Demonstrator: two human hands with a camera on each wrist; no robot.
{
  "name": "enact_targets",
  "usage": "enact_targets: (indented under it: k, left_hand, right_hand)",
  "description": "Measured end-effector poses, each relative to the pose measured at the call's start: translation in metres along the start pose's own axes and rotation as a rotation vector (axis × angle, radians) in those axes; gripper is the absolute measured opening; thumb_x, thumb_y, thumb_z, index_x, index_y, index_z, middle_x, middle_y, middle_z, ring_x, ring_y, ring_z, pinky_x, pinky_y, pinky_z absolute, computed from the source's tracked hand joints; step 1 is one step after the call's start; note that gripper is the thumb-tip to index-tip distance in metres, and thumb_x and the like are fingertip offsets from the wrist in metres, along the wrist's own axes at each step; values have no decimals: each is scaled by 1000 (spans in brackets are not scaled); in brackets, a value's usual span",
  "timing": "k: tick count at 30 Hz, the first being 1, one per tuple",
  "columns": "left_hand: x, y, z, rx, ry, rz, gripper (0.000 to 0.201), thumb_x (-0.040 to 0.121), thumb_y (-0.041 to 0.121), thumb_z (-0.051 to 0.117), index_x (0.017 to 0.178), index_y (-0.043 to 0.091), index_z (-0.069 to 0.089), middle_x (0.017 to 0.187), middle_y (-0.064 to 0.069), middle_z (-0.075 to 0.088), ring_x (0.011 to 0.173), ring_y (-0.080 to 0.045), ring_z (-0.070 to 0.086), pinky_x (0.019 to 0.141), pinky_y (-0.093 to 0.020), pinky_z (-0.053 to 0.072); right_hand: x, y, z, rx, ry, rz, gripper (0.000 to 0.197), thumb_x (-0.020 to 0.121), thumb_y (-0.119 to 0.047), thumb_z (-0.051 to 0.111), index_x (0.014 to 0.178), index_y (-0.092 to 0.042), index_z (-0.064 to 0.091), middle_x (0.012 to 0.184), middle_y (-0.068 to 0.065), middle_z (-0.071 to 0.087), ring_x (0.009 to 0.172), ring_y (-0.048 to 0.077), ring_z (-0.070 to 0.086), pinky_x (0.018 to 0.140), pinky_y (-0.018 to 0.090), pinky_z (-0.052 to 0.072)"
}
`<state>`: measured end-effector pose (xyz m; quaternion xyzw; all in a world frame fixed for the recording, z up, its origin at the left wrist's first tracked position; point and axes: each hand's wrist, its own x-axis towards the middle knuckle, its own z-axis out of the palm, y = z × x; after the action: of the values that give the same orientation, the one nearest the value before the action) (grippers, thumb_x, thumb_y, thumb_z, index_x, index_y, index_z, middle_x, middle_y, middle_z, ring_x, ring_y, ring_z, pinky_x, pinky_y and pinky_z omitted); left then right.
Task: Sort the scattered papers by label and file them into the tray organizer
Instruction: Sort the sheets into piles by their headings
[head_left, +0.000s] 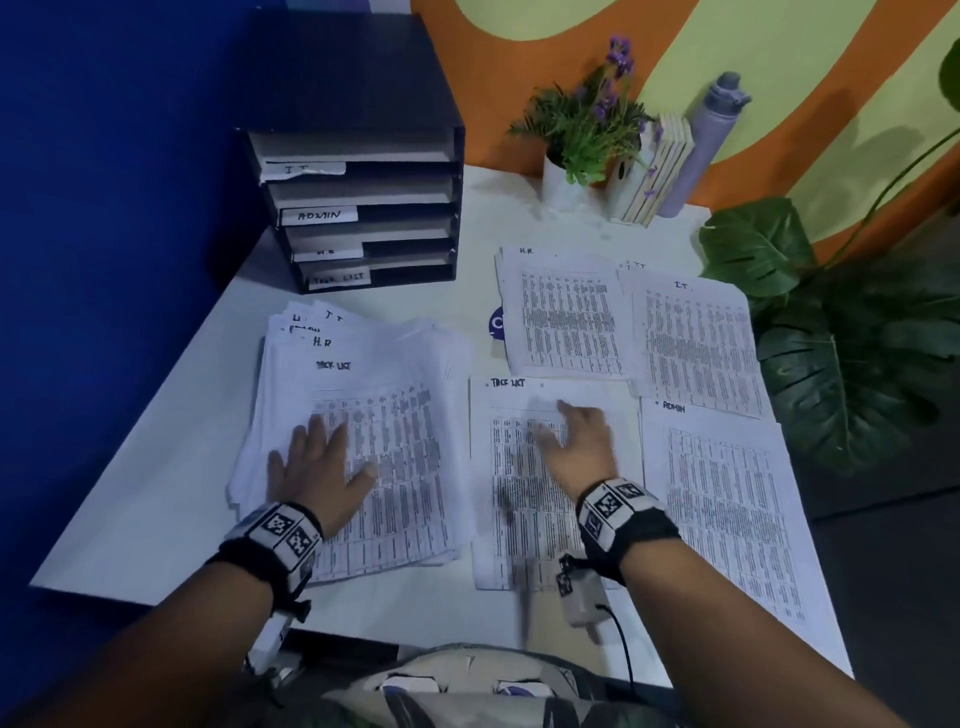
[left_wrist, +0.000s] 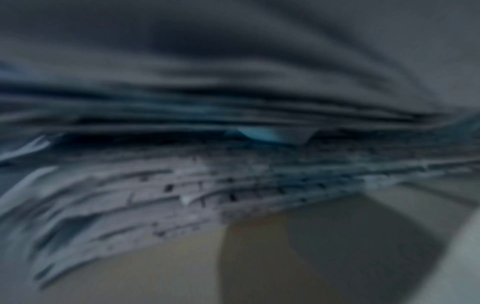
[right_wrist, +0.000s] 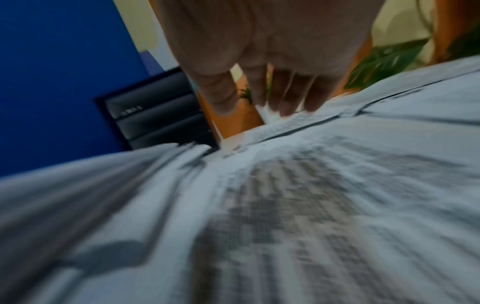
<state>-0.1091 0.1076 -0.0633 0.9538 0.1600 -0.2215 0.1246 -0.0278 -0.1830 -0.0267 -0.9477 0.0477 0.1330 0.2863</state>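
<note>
Risk no. 1 imo is the messy unsorted stack of white printed sheets (head_left: 363, 441) on the left side of the white bench (head_left: 156, 478). Left hand (head_left: 317, 473) lies flat on it, fingers spread wide, holding nothing, just pressing the top sheet marked TASK LIST. Stack is fanned w/ corners poking out at the far end, so dragging one sheet prob pulls a few others along or skews the lot.

Right hand (head_left: 576, 447) is also flat and loose-fingered over the single sheet marked TASK LIST (head_left: 550, 483), gripping nothing; it's blurred, so can't tell how firmly it presses. That sheet's near end sits close to the bench's near edge, so a slide toward the body could tip it off.

Other piles: H.R. sheets (head_left: 566, 317), IT sheets (head_left: 696, 343), ADMIN sheet (head_left: 727, 509). These nearly touch each other, and the ADMIN one runs close to the right edge, so mixing labels is easy. Big dark green leaf plant (head_left: 852, 364) crowds that corner too.

Black tiered tray organizer w/ paper labels (head_left: 363, 208) stands at far left. Bench betw it and the stack is bare, so that's the open lane for filing. Bare strip along the left edge as well.
</note>
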Motion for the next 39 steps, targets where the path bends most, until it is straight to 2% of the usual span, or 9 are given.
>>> enact_targets:
  k: [3,6,12,15,17,21,29,34,39]
  left_hand:
    - [-7,4,7,0,-8,93,76,94,63,24,154,24,0,160,-4,-19,148,-23,-14,118,-47,-5]
    - [-13,9,13,-22,-25,207,72,96,58,31,154,26,3,160,-2,-16,148,-23,-12,118,-45,-3]
    - [-8,3,6,-441,254,110,58,95,24,52,149,19,31,158,-4,22,144,-24,24,117,-41,23]
    - [-1,-9,-9,-567,359,-99,53,88,34,55,136,14,45,136,-11,51,125,-32,48,105,-45,40]
    - [1,-14,-17,-731,244,-151,50,88,40,58,133,19,48,125,-3,59,117,-29,56,101,-43,44]
    - [-2,-10,-24,-1020,91,-105,42,89,29,62,128,23,49,117,6,61,109,-22,59,100,-41,45]
    - [-12,-4,-29,-918,220,-114,38,83,20,72,119,20,58,103,3,63,94,-20,58,87,-30,45]
    - [-15,-4,-32,-983,277,-126,32,85,23,71,115,19,62,102,2,66,93,-20,59,86,-29,44]
    - [-18,0,-34,-1010,282,-116,28,85,22,73,110,20,61,99,4,65,93,-19,59,86,-28,43]
  right_hand:
    - [-9,-37,8,258,-278,-39,58,96,-46,48,143,-13,42,141,7,46,127,22,48,102,25,32]
    - [-15,-53,21,217,-396,-18,69,94,-55,46,145,-9,36,145,8,46,127,26,49,107,31,36]
    - [-19,-38,31,412,-219,66,33,94,-17,59,125,-10,51,109,-1,59,102,19,58,89,32,48]
    - [-17,-28,28,600,-120,130,25,90,-11,63,114,-15,59,99,3,66,98,24,63,89,38,53]
    - [-16,-23,27,668,-69,146,17,88,-7,65,98,-20,62,88,3,66,87,24,63,82,37,56]
    - [-15,-17,29,698,-56,121,24,87,-7,65,93,-29,61,92,-1,68,87,22,65,83,39,55]
    - [-14,-2,23,646,-67,150,18,89,-20,66,73,-16,57,71,2,56,70,21,54,69,35,50]
    - [-11,3,21,609,-42,115,10,85,-25,69,89,-16,64,88,8,68,83,26,65,81,42,56]
    - [-6,11,22,621,-41,90,39,72,-40,71,99,-13,59,101,20,67,94,37,65,84,53,54]
